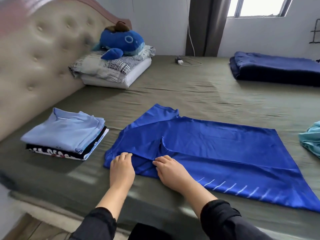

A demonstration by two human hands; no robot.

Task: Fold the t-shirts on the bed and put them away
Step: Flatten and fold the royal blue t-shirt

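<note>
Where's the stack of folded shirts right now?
The stack of folded shirts sits on the bed's left side, beside the headboard, left of the blue shirt.

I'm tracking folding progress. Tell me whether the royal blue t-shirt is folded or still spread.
Mostly spread: the royal blue t-shirt lies flat, only its near sleeve turned in, where the left hand and right hand grip it.

Fingertips of both hands curl into the blue t-shirt [199,149] fabric, grip contact unclear; right of the grip, a teal garment [311,141] is cut by the frame edge; far left of it, the headboard [34,66] top is blurred.
</note>
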